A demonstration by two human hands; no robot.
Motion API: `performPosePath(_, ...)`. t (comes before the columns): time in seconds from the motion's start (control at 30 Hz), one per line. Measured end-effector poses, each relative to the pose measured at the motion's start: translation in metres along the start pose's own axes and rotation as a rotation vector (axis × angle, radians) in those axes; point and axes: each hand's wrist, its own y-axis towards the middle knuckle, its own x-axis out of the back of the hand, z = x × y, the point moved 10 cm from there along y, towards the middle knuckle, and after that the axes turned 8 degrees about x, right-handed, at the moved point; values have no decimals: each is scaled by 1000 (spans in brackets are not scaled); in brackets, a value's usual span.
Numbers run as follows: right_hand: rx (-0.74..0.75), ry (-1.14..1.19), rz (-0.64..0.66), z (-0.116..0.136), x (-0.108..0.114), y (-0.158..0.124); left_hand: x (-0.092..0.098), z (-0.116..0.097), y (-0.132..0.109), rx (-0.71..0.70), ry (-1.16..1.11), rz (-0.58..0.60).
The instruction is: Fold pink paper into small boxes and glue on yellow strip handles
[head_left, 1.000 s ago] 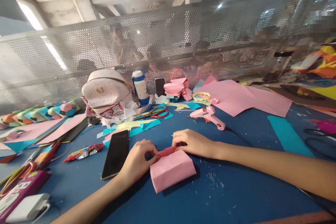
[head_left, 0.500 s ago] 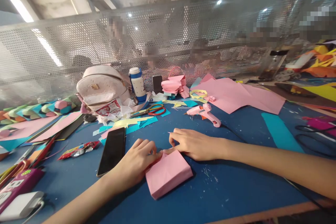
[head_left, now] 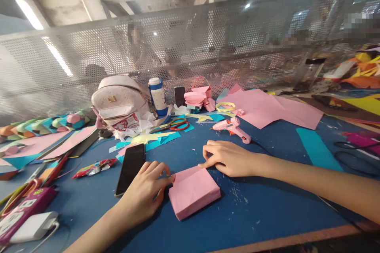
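A small pink folded-paper box (head_left: pixel 194 191) lies on the blue table, its smooth top facing up. My left hand (head_left: pixel 150 189) is at its far left corner, with bent fingers closed at the paper edge. My right hand (head_left: pixel 230 158) reaches in from the right; one extended fingertip touches the box's far right corner, and the other fingers are loosely curled and apart. Just beyond this hand lies a pink glue gun (head_left: pixel 233 128) with its cord trailing right. A black phone (head_left: pixel 130 170) rests beside my left hand.
Behind stand a pale backpack (head_left: pixel 120 97), a bottle (head_left: pixel 158 97) and pink folded paper pieces (head_left: pixel 197 97). Red-handled scissors (head_left: pixel 178 124) lie among scraps. A large pink sheet (head_left: pixel 267 106) and a blue strip (head_left: pixel 317 148) are right. A purple power strip (head_left: pixel 38 203) sits left.
My hands have moved apart along the box's far edge, from near its middle to the two corners. The view has shifted slightly.
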Motion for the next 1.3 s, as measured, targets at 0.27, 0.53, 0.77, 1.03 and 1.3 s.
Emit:
performPosePath(0.27,-83,33,-18,-3,0,-3,4,3,-1,30,-34,-40)
performPosePath(0.53,-134,100,-51,-6,-2,-7,5,10,-5,99,-56,-60)
performPosePath(0.77,-75,207,-142,-13,-5,11,-7,27,16,248,-318,-8)
performPosePath(1.03,-47,220,-338,-19,25,39,4,44,43,321,-757,-189)
performPosePath(1.3,-106,447,-689,-35,73,14,-23,23,56,131,-1436,103)
